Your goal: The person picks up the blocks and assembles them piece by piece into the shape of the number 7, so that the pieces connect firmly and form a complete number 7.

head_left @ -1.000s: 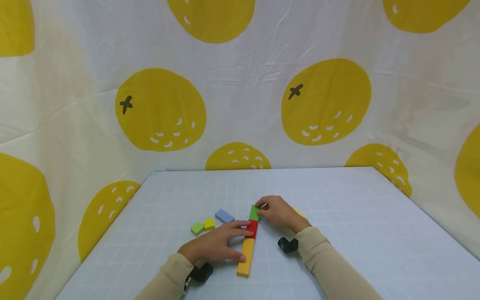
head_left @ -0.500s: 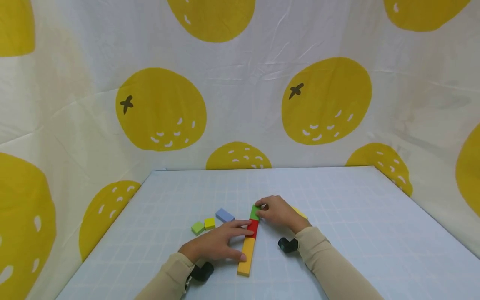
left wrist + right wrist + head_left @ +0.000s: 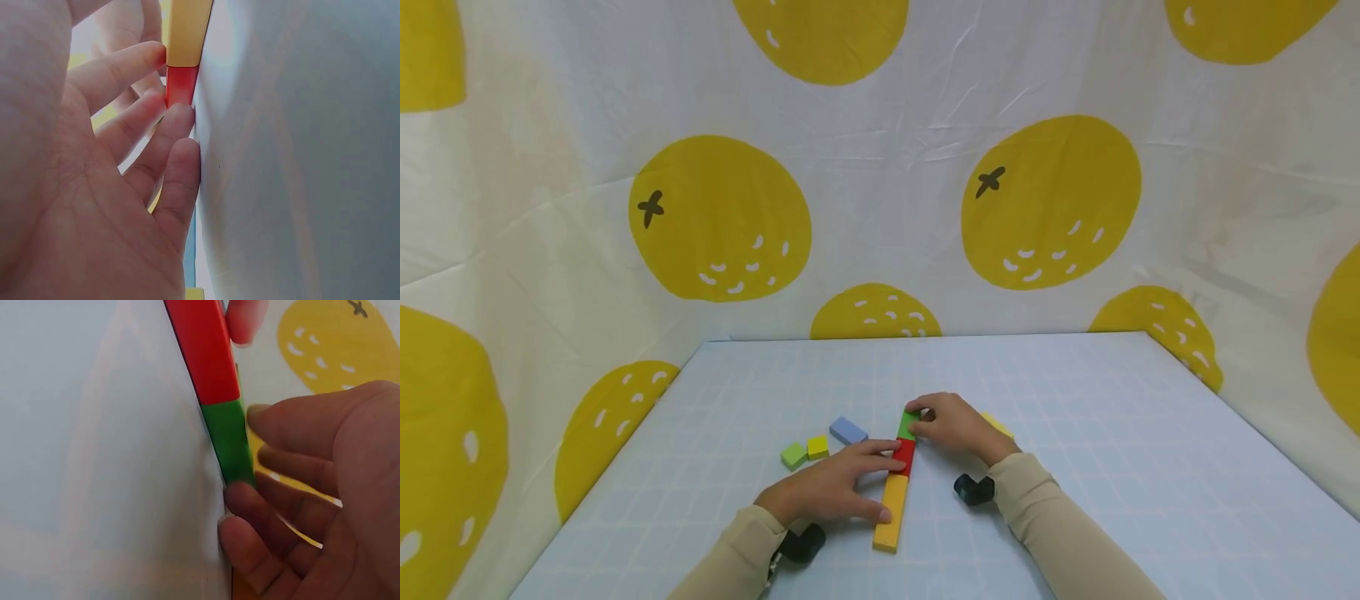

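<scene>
An orange block [image 3: 891, 517], a red block [image 3: 907, 457] and a green block [image 3: 906, 424] lie end to end in one line on the table. My left hand [image 3: 835, 486], fingers spread and relaxed, touches the line from the left, its thumb on the orange block and fingertips at the red one. At the far end my right hand [image 3: 958, 427] holds the green block between thumb and fingers. The right wrist view has the green block [image 3: 229, 440] against the red block [image 3: 206, 350]; in the left wrist view the red block [image 3: 180, 84] meets the orange one [image 3: 187, 34].
Left of the line lie a blue block [image 3: 848, 430], a small yellow block [image 3: 817, 447] and a light green block [image 3: 793, 456]. Another yellow block [image 3: 997, 424] is partly hidden behind my right hand. A patterned curtain [image 3: 880, 208] hangs beyond the table [image 3: 1075, 375].
</scene>
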A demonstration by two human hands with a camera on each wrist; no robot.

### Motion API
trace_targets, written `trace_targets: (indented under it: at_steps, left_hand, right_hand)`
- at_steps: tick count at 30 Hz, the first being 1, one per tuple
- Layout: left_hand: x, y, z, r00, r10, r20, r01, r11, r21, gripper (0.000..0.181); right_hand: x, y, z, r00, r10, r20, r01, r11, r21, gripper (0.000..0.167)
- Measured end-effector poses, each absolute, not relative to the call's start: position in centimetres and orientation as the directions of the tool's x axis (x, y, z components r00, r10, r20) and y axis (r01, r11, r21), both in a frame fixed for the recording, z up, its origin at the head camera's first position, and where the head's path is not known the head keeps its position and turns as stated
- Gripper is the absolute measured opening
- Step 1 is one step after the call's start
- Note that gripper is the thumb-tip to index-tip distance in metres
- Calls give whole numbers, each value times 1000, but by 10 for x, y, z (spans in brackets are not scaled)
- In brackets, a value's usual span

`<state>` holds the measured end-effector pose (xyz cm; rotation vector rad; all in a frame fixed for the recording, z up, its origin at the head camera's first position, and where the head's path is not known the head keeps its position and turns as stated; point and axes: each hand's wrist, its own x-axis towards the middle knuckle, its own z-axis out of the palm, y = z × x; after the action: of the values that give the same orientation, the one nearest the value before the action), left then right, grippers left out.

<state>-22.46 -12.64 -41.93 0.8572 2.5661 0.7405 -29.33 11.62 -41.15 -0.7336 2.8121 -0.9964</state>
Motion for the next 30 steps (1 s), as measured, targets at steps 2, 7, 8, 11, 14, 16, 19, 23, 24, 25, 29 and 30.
trace_targets:
  at_steps: [2, 7, 8, 11, 14, 16, 19, 23, 24, 25, 29, 30]
  left_hand:
    - [-225, -127, -419, -761, 633, -140, 460, 680, 571, 62]
    - [-226, -126, -419, -766, 628, -139, 453, 680, 576, 62]
    - [-226, -126, -419, -767, 625, -143, 448, 682, 578, 62]
    - [-225, -125, -419, -770, 620, -151, 438, 685, 582, 62]
    - [-225, -124, -418, -771, 619, -153, 436, 686, 582, 62]
    - [-225, -124, -418, -769, 622, -148, 442, 683, 581, 63]
    - [-225, -125, -419, -768, 625, -143, 447, 682, 579, 62]
    - [-225, -126, -421, -773, 617, -150, 437, 688, 579, 61]
    - [-226, -126, -421, -774, 615, -152, 435, 690, 579, 62]
    - [-225, -126, -421, -775, 613, -154, 432, 692, 578, 62]
    - [-224, -126, -421, -777, 610, -157, 432, 697, 572, 62]
    - [-224, -126, -421, -775, 612, -155, 435, 696, 571, 62]
  right_hand:
    - [-293, 116, -411, -862, -495, 105, -455, 667, -590, 33]
    - [-293, 114, -412, -813, -568, 133, -545, 660, -516, 29]
    - [-293, 114, -412, -808, -573, 137, -554, 660, -507, 29]
    - [-293, 114, -413, -809, -572, 134, -554, 665, -502, 28]
    - [-294, 114, -414, -812, -567, 142, -554, 669, -496, 27]
    - [-293, 114, -414, -815, -561, 146, -551, 672, -495, 26]
    - [-293, 114, -415, -810, -566, 152, -558, 665, -496, 26]
    - [-292, 114, -415, -803, -578, 148, -566, 659, -496, 27]
    - [-291, 115, -415, -805, -575, 146, -563, 661, -496, 27]
    - [-291, 114, -414, -804, -575, 149, -564, 660, -496, 27]
    - [-289, 116, -413, -819, -557, 141, -542, 668, -510, 28]
    - [-289, 116, -413, -826, -548, 134, -529, 670, -521, 28]
